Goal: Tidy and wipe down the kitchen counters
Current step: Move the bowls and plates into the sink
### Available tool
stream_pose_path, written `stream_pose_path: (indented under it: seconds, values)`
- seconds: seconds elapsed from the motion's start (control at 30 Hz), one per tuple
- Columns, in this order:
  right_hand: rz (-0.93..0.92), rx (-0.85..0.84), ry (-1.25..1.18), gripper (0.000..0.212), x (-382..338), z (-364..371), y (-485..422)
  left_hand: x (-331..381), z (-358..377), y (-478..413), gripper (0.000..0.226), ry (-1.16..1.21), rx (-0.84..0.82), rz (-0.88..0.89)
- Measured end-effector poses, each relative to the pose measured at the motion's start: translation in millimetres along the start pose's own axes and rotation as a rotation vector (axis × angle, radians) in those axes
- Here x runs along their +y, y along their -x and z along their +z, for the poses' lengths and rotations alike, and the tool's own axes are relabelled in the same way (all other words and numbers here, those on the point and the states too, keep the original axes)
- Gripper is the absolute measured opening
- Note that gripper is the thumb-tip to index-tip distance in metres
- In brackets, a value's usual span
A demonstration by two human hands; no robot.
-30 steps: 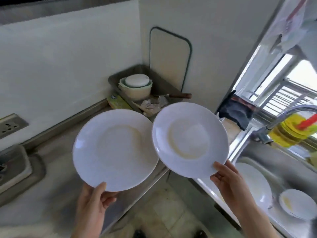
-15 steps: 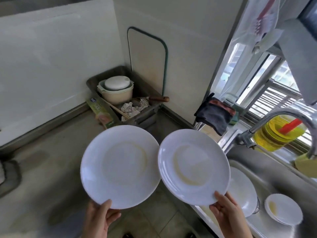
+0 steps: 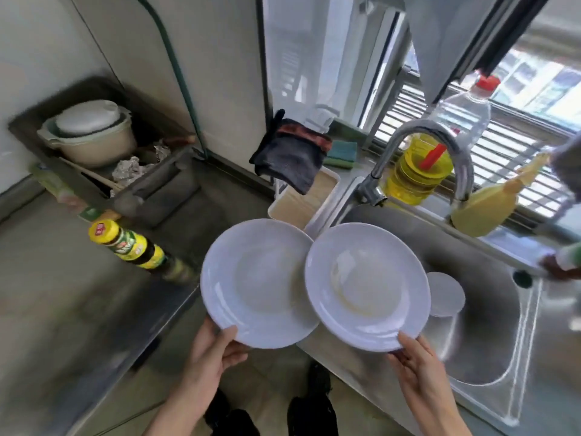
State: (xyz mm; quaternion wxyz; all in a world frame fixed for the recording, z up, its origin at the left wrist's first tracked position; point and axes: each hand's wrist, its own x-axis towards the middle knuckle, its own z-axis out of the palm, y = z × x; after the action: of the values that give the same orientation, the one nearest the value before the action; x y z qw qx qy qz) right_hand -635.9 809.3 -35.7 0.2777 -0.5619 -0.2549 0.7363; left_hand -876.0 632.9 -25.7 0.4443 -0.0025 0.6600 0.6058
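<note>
Fingers point(image 3: 227, 338) pinch glossy round left plate point(image 3: 251, 297), right plate point(image 3: 371, 297).

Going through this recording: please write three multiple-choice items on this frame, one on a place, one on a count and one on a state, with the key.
1. Where is the yellow-lidded jar?
A. in the sink
B. on the counter
C. on the windowsill

2. How many white plates are being held?
A. one
B. three
C. two

3. How does the right plate look?
A. smeared with yellowish residue
B. broken in half
C. piled with food

Key:
1 B: the jar sits on the steel counter.
2 C: the left hand grips the left plate, and the right hand grips the right one.
3 A: a yellowish ring shows in its well.
</note>
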Motion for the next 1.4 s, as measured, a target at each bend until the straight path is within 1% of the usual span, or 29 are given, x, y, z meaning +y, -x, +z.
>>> stream_pose_path:
  seconds: [0.03, 0.1, 0.17, 0.23, 0.33, 0.47, 0.57, 0.67, 0.73, 0.83, 0.9, 1.0, 1.07, 1.13, 1.17, 1.2, 1.23, 1.27, 1.3, 1.33, 1.4]
  values:
    - [0.0, 0.011, -0.003, 0.021, -2.6, -9.6, -6.5, -2.8, 13.2, -5.8, 0.028, -0.005, -0.019, -0.022]
    - [0.006, 0.045, 0.0, 0.018, -8.6, -26.2, -20.9, -10.2, 38.2, -17.0, 0.038, -0.025, -0.063, -0.052]
    - [0.025, 0.1, 0.003, 0.017, -15.6, -41.7, -38.1, -20.0, 58.6, -26.9, 0.028, -0.054, -0.065, -0.062]
    - [0.049, 0.147, -0.013, 0.017, -22.3, -56.3, -58.0, -30.1, 72.3, -32.9, 0.023, -0.074, -0.05, -0.08]
    - [0.061, 0.222, -0.027, 0.017, -26.4, -77.9, -89.9, -39.7, 82.3, -34.5, 0.025, -0.108, 0.001, -0.101]
    - [0.084, 0.277, 0.036, 0.021, -17.5, -90.3, -130.5, -46.4, 84.5, -28.5, 0.019, -0.113, 0.077, -0.121]
    - [0.128, 0.249, 0.141, 0.022, -2.8, -82.3, -154.5, -48.5, 87.8, -23.6, 0.018, -0.113, 0.104, -0.124]
    - [0.167, 0.174, 0.252, 0.027, 15.2, -71.0, -174.0, -48.2, 91.8, -20.6, 0.018, -0.11, 0.118, -0.119]
    - [0.209, 0.123, 0.266, 0.028, 25.1, -66.3, -184.0, -48.2, 93.1, -19.4, 0.019, -0.105, 0.121, -0.119]
    - [0.269, 0.075, 0.263, 0.023, 34.7, -62.9, -195.6, -49.1, 91.9, -18.8, 0.018, -0.085, 0.146, -0.113]
    - [0.311, 0.058, 0.409, 0.019, 36.6, -64.0, -200.5, -48.9, 90.9, -17.5, 0.017, -0.059, 0.156, -0.113]
    - [0.384, 0.031, 0.675, 0.031, 26.7, -67.0, -201.2, -49.4, 91.7, -16.3, 0.018, 0.002, 0.151, -0.121]
    - [0.378, -0.004, 0.748, 0.028, 10.7, -64.0, -193.8, -50.1, 94.8, -16.8, 0.02, 0.04, 0.122, -0.126]
    - [0.287, -0.037, 0.713, 0.028, -8.5, -54.7, -178.4, -50.7, 102.0, -16.7, 0.022, 0.059, 0.087, -0.126]
    - [0.248, -0.075, 0.641, 0.03, -18.2, -47.8, -166.9, -50.8, 107.3, -16.1, 0.024, 0.057, 0.065, -0.124]
    - [0.235, -0.131, 0.542, 0.032, -27.8, -41.0, -153.7, -51.0, 113.6, -15.8, 0.03, 0.049, 0.037, -0.126]
    - [0.235, -0.196, 0.427, 0.032, -36.4, -34.7, -139.8, -51.4, 120.0, -15.5, 0.041, 0.046, 0.007, -0.134]
    - [0.226, -0.248, 0.332, 0.028, -42.4, -30.5, -127.5, -52.6, 126.0, -16.2, 0.052, 0.043, -0.023, -0.144]
    - [0.2, -0.272, 0.283, 0.022, -46.9, -29.0, -117.5, -54.0, 131.8, -17.4, 0.058, 0.042, -0.042, -0.157]
    - [0.166, -0.263, 0.27, 0.016, -49.5, -30.6, -111.4, -55.9, 137.3, -19.4, 0.055, 0.039, -0.049, -0.169]
    - [0.117, -0.174, 0.281, 0.02, -51.0, -38.9, -108.1, -59.0, 149.1, -25.5, 0.038, -0.039, -0.072, -0.188]
